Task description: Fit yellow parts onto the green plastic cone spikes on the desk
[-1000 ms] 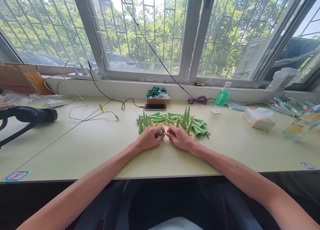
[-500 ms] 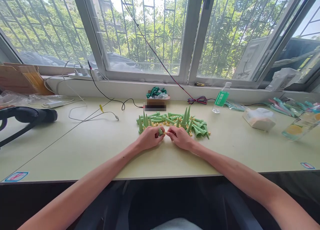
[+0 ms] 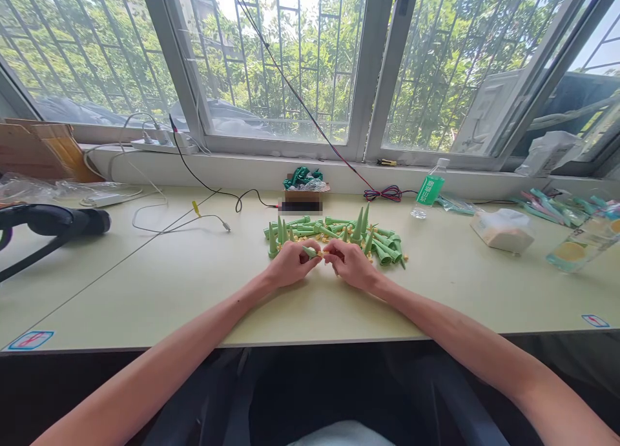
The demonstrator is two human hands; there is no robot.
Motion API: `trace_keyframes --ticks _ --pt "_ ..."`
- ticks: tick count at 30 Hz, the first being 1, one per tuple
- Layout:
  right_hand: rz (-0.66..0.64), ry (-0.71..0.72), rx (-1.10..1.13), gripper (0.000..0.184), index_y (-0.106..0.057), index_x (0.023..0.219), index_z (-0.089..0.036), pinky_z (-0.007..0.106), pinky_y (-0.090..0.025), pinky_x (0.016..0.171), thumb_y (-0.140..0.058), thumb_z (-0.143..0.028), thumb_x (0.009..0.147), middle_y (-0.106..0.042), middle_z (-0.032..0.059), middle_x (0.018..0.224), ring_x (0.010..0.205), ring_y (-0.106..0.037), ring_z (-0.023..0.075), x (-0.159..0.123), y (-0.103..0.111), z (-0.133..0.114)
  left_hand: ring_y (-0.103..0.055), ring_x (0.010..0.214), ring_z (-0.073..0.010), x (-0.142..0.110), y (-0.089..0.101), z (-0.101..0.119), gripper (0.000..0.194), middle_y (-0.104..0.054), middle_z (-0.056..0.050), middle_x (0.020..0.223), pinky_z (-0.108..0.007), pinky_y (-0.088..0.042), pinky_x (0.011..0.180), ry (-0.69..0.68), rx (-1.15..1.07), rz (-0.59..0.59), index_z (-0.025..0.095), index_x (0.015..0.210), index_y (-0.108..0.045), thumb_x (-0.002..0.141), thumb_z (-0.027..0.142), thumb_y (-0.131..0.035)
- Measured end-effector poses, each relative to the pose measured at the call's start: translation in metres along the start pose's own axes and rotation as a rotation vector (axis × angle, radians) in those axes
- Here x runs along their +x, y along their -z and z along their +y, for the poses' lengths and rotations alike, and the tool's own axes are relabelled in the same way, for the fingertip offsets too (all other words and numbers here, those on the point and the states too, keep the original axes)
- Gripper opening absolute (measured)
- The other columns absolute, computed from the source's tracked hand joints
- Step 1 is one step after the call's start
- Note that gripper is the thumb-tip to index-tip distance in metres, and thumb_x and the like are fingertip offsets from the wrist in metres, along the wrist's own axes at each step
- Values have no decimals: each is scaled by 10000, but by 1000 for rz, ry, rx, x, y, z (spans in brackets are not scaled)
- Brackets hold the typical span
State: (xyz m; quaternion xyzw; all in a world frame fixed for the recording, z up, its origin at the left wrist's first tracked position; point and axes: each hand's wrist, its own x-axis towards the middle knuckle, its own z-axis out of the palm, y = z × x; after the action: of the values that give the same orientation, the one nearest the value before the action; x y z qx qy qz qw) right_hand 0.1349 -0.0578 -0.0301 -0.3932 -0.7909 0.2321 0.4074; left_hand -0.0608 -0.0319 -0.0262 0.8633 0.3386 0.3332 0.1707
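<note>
My left hand (image 3: pixel 289 265) is closed on a small green cone (image 3: pixel 309 252), which lies tilted with one end toward the right. Opposite it, the thumb and fingers of my right hand (image 3: pixel 353 266) pinch at a small yellow piece (image 3: pixel 324 254) by the end of that cone. Fingers hide part of both. Just beyond my hands lies a heap of green hollow cone-shaped pieces (image 3: pixel 386 246), with many small yellow bits (image 3: pixel 303 241) among them. Several pointed green cones stand upright, some behind my right hand (image 3: pixel 358 226) and some behind my left (image 3: pixel 272 238).
A small cardboard box (image 3: pixel 305 197) with green wrapping stands behind the heap. To the right are a green-labelled bottle (image 3: pixel 429 191), a tissue pack (image 3: pixel 502 230) and a clear bottle (image 3: pixel 581 246). Cables (image 3: pixel 181 226) and a black headset-like object (image 3: pixel 53 226) lie left.
The green cone in my left hand has turned to lie flatter, pointing toward my right hand. My right hand has rolled slightly, its fingers still close to the cone's end.
</note>
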Motion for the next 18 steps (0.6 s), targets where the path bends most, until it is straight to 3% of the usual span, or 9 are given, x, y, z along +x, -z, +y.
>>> trace_keyframes --ticks 3,8,18 --pt "12 -21 16 57 -536 856 -201 244 -398 577 -509 -234 893 -580 -35 615 500 -495 112 0 0 -1 -295 412 -38 1 1 0 308 -620 7 660 -231 -258 444 13 -17 4 143 629 -578 851 356 -573" --pt "15 -23 62 71 -526 865 -202 243 -409 563 -502 -252 908 -617 -21 704 467 -501 95 0 -1 0 -299 415 -38 2 1 0 238 -643 5 686 -237 -252 450 29 0 9 148 703 -622 842 338 -581" --pt "6 -52 -66 429 -493 640 -193 248 -388 582 -431 -456 972 -560 -14 543 511 -488 112 1 -1 5 -281 424 -46 0 -1 -1 233 -638 16 649 -235 -280 476 8 41 2 158 731 -632 856 342 -567"
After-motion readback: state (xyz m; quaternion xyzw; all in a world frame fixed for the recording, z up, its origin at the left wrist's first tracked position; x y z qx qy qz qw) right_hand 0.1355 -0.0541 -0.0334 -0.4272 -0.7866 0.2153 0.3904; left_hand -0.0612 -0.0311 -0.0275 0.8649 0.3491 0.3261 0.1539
